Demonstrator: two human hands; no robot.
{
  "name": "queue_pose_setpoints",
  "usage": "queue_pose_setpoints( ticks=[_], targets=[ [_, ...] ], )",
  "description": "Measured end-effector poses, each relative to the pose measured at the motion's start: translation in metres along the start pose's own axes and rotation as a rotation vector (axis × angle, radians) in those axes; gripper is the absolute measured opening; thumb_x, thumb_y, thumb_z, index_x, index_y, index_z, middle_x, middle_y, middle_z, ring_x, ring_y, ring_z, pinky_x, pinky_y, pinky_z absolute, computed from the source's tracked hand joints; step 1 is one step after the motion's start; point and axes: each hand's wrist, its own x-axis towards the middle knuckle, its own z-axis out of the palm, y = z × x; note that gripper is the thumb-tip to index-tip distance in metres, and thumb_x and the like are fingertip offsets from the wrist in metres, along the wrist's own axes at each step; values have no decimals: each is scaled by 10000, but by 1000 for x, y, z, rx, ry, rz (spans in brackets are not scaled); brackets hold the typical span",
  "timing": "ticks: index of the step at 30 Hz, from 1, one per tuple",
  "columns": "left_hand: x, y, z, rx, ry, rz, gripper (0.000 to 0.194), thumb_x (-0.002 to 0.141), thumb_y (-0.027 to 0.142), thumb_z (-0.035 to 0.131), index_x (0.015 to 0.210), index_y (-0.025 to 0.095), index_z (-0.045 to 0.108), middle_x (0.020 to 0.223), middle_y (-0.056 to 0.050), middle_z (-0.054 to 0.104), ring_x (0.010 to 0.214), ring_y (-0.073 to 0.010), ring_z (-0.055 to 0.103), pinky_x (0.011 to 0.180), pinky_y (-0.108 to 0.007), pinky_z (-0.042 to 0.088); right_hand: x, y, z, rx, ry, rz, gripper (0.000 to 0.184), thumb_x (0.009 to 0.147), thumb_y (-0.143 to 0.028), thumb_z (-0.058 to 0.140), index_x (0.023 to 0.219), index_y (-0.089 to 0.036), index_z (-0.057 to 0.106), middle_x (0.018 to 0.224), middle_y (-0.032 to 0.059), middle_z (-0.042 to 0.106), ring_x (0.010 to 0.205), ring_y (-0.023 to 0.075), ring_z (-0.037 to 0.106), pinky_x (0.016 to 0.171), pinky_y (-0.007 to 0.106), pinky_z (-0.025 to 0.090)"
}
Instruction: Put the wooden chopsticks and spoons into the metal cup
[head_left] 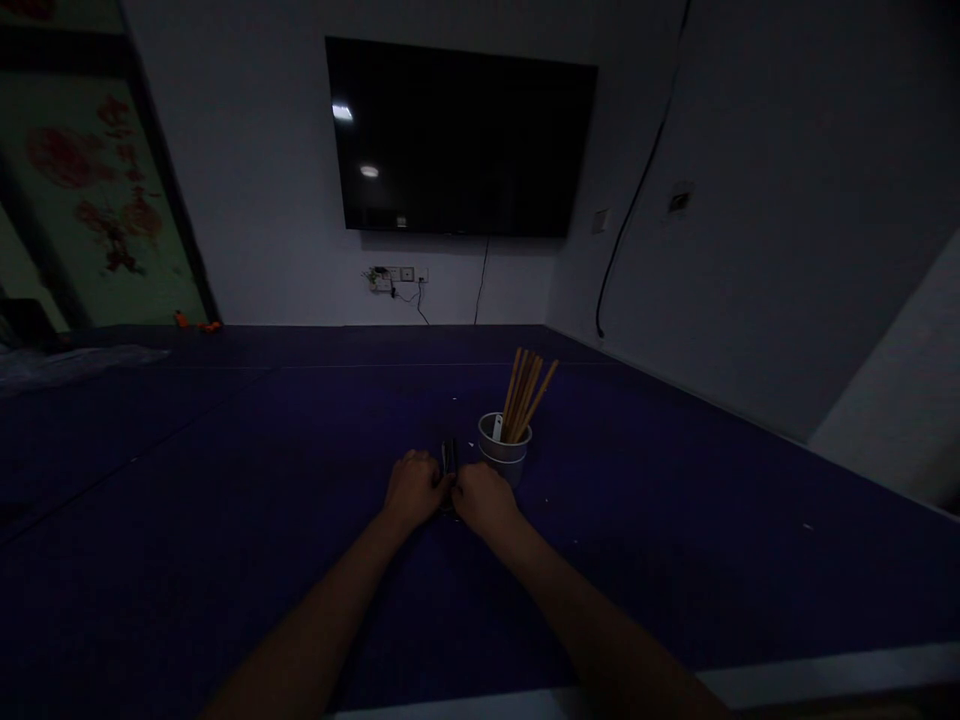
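Fingers (442, 487) curled inward, my left hand (412, 488) and right hand (487, 497) come together around a slim dark object (449, 456) on a dark purple surface (240, 490). The object sits directly between my two sets of fingers, its lower part in their hold and its upper end showing just past them. Its long axis runs in the gap between my hands, away from me (whether it stands up or lies pointing forward, I cannot tell in this dim light). Neither hand is clearly the nearer: left fingers and thumb close in from one side, right fingers from the other, with hardly any opening left in either. How far each finger wraps round the object is hidden.

Just beyond my right fingers and to their right stands a grey cup (504, 451), its lower wall partly covered by that hand. Thin wooden sticks (526, 395) rise from it, several tilting away to the right, with a small white item (497, 428) at the rim on the side toward my left fingers. Far ahead of my fingers, a dark television (465, 140) hangs on the wall.
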Motion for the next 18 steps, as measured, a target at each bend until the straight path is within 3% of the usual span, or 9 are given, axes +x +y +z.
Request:
queue_pose_setpoints(
  ticks=[18],
  targets=[
    [-3, 6, -5, 71, -76, -25, 302, 867, 327, 381, 814, 172, 635, 977, -114, 644, 981, -256, 554, 804, -376, 410, 1, 0, 2, 53, -10, 26, 267, 854, -214, 429, 945, -123, 663, 976, 167, 672, 898, 238, 649, 741, 299, 468]
  ],
)
